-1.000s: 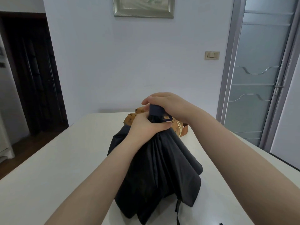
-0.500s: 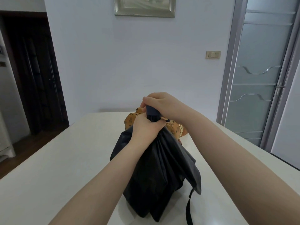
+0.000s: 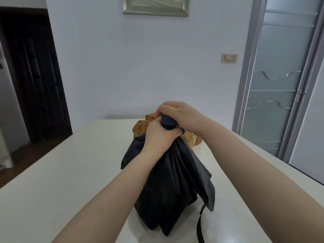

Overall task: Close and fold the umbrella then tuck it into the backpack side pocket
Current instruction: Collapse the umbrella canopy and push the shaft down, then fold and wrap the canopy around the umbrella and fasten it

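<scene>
The black umbrella [image 3: 171, 186] stands collapsed on the white table [image 3: 61, 181], its loose canopy hanging in folds toward me. A black closing strap [image 3: 199, 223] dangles from its lower right edge. My left hand [image 3: 157, 135] is wrapped around the gathered canopy just below the handle. My right hand [image 3: 180, 116] covers the dark blue handle [image 3: 167, 121] from above. Behind the umbrella lies the tan patterned backpack [image 3: 142, 128], mostly hidden; its side pocket cannot be seen.
The table runs back to a pale wall with a framed picture [image 3: 156, 6] and a light switch [image 3: 229, 58]. A frosted glass door [image 3: 280, 85] stands at the right, a dark doorway [image 3: 31, 76] at the left.
The canopy has drawn in narrower and its lower edge has shifted; the strap now hangs free at the lower right. Both hands keep the same hold at the handle.
</scene>
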Demonstrator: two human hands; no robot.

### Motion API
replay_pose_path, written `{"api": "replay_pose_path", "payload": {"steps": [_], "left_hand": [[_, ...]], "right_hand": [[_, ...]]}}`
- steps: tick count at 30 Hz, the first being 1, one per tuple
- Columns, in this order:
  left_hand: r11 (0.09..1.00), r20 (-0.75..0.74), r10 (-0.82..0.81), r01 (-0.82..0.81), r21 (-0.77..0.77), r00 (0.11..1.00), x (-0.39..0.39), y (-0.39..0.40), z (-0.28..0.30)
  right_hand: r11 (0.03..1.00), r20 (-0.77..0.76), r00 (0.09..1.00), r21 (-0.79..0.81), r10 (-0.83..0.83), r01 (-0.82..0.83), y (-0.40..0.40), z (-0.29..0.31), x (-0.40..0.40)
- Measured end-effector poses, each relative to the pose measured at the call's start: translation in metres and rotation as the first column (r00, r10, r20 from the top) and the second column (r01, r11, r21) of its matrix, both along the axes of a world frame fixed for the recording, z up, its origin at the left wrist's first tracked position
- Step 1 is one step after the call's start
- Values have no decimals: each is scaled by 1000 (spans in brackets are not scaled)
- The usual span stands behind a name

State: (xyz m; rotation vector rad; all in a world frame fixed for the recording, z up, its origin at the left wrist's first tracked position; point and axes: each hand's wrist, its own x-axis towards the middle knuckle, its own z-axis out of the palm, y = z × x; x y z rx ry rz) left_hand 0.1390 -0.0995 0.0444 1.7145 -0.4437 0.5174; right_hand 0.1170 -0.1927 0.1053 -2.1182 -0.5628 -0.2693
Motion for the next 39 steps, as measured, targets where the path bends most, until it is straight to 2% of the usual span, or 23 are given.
{"api": "replay_pose_path", "payload": {"steps": [2, 4, 7, 9, 11, 13, 15, 17, 21, 25, 30, 33, 36, 39], "left_hand": [[997, 23, -12, 10, 70, 1000, -1, -2, 2], [997, 31, -19, 17, 71, 999, -1, -3, 1], [1000, -7, -18, 18, -20, 1000, 3, 4, 0], [998, -57, 21, -25, -59, 998, 9, 13, -2], [994, -99, 62, -70, -80, 993, 13, 20, -2], [990, -126, 67, -81, -113, 990, 16, 25, -3], [988, -147, 76, -95, -125, 986, 19, 28, -4], [986, -157, 83, -105, -133, 984, 21, 29, -4], [983, -168, 78, -103, -150, 983, 22, 29, -5], [981, -170, 78, -106, -163, 982, 22, 29, -5], [977, -201, 73, -110, -181, 977, 22, 30, -4], [977, -232, 26, -74, -200, 972, 22, 36, -2], [970, -239, -18, -41, -241, 971, 21, 44, -3], [963, -254, -75, 4, -270, 964, 18, 51, -3]], "right_hand": [[999, -18, 999, -24, -27, 26, -5, 0, 0], [1000, -66, 998, 17, -7, 8, -13, -6, -5], [970, -88, 996, 240, -7, 28, -26, -27, -16], [919, -9, 982, 351, -187, 178, -35, -45, -22], [871, 111, 921, 384, -373, 306, -45, -60, -32], [886, 162, 903, 323, -399, 333, -55, -74, -43], [947, 148, 941, 160, -304, 280, -62, -85, -55], [967, 138, 960, -34, -245, 252, -65, -95, -63], [880, 256, 924, -314, -284, 357, -65, -109, -73], [747, 320, 889, -489, -328, 451, -57, -115, -76], [715, 306, 886, -525, -347, 461, -55, -119, -77], [738, 221, 909, -530, -354, 417, -61, -110, -78], [831, 125, 903, -357, -410, 427, -76, -96, -72], [856, 141, 871, -166, -471, 490, -89, -82, -60]]}}
